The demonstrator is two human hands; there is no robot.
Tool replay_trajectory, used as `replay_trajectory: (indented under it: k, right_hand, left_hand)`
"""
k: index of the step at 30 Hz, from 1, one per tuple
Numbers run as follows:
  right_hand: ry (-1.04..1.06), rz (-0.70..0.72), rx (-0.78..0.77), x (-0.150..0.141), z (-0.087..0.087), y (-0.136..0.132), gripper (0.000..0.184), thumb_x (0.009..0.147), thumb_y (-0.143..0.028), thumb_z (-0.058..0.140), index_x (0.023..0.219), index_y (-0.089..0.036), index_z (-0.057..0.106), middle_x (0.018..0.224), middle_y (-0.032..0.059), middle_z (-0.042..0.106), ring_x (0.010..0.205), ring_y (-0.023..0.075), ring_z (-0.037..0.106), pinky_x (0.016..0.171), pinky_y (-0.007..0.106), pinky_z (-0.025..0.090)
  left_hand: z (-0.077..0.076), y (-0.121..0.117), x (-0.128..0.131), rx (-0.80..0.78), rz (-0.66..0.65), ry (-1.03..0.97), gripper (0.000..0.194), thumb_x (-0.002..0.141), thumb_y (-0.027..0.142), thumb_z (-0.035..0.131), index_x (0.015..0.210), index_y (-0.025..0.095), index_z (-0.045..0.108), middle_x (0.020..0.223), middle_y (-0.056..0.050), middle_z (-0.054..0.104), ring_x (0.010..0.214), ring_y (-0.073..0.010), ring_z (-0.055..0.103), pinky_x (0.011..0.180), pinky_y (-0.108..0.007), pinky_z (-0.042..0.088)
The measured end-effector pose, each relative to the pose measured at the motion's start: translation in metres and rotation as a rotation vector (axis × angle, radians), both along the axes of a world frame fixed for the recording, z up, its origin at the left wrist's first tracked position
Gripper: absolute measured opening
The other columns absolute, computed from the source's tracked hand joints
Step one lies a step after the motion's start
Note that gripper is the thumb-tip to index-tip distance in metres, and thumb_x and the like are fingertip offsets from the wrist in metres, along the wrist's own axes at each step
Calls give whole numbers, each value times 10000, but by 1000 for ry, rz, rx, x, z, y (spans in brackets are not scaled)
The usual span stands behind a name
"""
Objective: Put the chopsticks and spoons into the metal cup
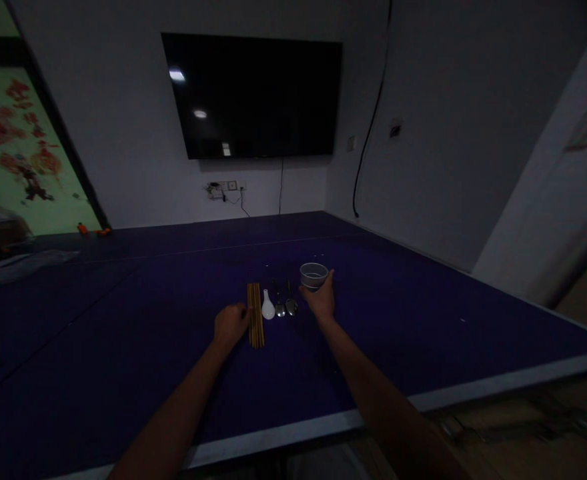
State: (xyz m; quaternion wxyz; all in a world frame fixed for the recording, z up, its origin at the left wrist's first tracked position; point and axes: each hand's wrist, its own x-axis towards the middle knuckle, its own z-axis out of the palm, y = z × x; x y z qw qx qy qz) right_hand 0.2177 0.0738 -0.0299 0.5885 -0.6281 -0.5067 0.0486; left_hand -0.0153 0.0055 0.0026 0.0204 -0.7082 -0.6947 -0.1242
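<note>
My right hand [320,298] is wrapped round the side of a round grey metal bowl [314,283], thumb on its near left side. The bowl stands upright with its opening up. My left hand [231,325] is curled closed on the table, its fingertips against the left edge of a row of wooden chopsticks [255,323]; nothing shows inside it. Right of the chopsticks lies a white soup spoon [268,309], bowl end towards me. Beyond it lie two metal spoons with dark handles, the nearer spoon [280,310] and the right spoon [291,307].
A dark blue table [173,373] with a white front edge [273,437] spreads under everything. A large black television [258,100] hangs on the far wall. A black cable [371,127] hangs at the right, and clear plastic sheeting [18,267] lies at the far left.
</note>
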Motion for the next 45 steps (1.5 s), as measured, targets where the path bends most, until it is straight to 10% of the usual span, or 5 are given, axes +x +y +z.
replay_trajectory:
  k: [8, 12, 16, 27, 45]
  right_hand:
    - [-103, -162, 85, -4, 23, -17, 1069, 659, -558, 642, 1444, -93, 84, 1405, 254, 328, 1266, 349, 362, 951, 474, 350]
    - [-156, -212, 297, -7, 40, -31, 630, 844, -446, 449, 1381, -151, 308, 1402, 172, 369, 1274, 290, 351, 990, 481, 291]
    - [-312, 51, 348, -15, 41, -41, 292, 857, -209, 376, 991, -220, 635, 1087, 73, 628, 1084, 220, 522, 959, 410, 326]
    - [-566, 310, 157, -37, 30, -50, 220, 788, -217, 467, 845, -236, 679, 630, 0, 663, 593, 144, 606, 559, 225, 361]
    - [-559, 285, 75, -36, 32, -51, 268, 838, -414, 480, 910, -234, 665, 579, -14, 644, 557, 138, 606, 516, 221, 321]
  left_hand:
    - [-4, 0, 2, 50, 20, -83, 399, 894, 428, 332, 853, 188, 649, 862, -72, 680, 822, -181, 625, 636, -244, 384]
    - [-5, 3, 6, 92, 82, -132, 418, 901, 436, 314, 884, 175, 640, 843, -84, 673, 834, -187, 620, 645, -247, 379]
    - [-6, 10, 9, 143, 154, -158, 446, 919, 399, 265, 919, 149, 635, 866, -115, 668, 854, -200, 616, 654, -261, 378]
    - [-10, 14, 5, 127, 141, -207, 382, 890, 396, 349, 875, 163, 651, 849, -83, 679, 820, -176, 614, 607, -241, 346]
    - [-2, 8, 5, 36, 113, -63, 431, 832, 464, 382, 762, 177, 695, 799, -91, 692, 805, -205, 627, 646, -257, 393]
